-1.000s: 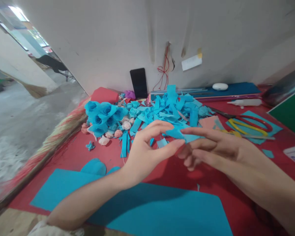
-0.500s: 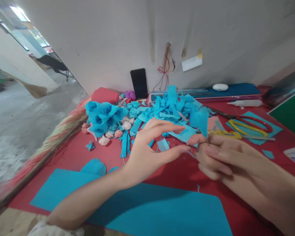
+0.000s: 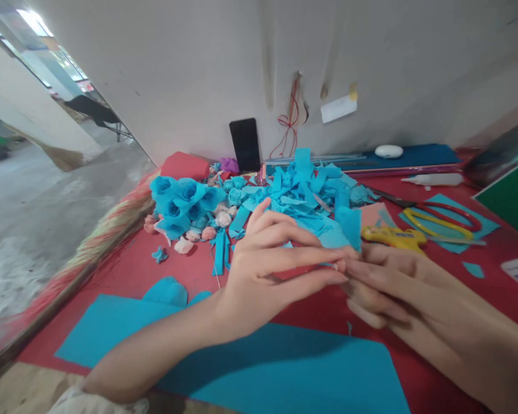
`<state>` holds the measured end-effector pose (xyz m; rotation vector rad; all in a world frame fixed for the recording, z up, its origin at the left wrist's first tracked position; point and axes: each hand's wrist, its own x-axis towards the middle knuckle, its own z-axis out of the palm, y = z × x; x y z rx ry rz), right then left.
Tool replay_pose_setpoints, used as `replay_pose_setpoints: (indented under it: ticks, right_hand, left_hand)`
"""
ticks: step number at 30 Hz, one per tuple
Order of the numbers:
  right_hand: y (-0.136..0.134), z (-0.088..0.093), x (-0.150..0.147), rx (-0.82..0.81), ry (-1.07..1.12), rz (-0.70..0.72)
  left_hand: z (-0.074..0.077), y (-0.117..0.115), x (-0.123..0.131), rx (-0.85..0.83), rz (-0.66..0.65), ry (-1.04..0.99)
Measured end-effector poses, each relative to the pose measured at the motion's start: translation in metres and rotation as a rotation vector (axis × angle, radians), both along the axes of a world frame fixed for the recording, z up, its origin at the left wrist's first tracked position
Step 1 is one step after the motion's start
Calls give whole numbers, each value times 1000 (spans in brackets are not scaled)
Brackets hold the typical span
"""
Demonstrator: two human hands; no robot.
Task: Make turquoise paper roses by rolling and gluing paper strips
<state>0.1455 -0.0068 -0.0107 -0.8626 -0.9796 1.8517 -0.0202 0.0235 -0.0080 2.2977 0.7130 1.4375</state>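
My right hand point(image 3: 388, 282) is closed, its fingers pinching a piece of blue crepe paper point(image 3: 349, 225) that stands up above the fingertips. My left hand point(image 3: 271, 276) reaches across from the left, thumb and fingers drawn together at the right fingertips. Whatever lies between the left fingertips is too small to make out. Behind both hands spreads a heap of blue paper scraps point(image 3: 302, 184). Beneath the left forearm lies a large blue paper sheet point(image 3: 285, 362).
Blue paper flowers point(image 3: 185, 198) and small pink rosettes point(image 3: 208, 233) lie at the left. On the right are a yellow glue gun point(image 3: 392, 237), scissors point(image 3: 449, 218) and a white glue bottle point(image 3: 434, 179). A black phone point(image 3: 245, 144) leans against the wall.
My left hand has moved right, and its spread thumb and fingers have closed at the right fingertips. The blue paper in my right hand has shifted slightly left and down.
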Motion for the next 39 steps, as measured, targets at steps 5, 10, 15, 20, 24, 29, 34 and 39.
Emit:
replay_pose_setpoints:
  ticks: [5,10,15,20,24,29,34,39]
  right_hand:
    - [-7,0,2,36,-127,-101]
    - [-11,2,0,263,-443,-233]
    - [-16,1,-3,350,-603,-478]
    - [-19,-5,-3,293,-579,-506]
    - [-15,0,-2,173,-490,-432]
    - [-7,12,-3,24,-316,-313]
    - [-9,9,-1,13,-324,-352]
    - [-7,4,3,250,-438,-441]
  left_hand:
    - [1,0,0,22,27,6]
    - [2,2,-1,37,92,20]
    - [2,4,-2,43,114,7]
    - [2,6,-3,-292,-21,-114]
    - [-1,9,-3,-444,-50,-268]
    - [0,10,1,-434,-19,-204]
    - [-1,10,5,-464,-46,-153]
    - [-13,17,6,-428,23,-33]
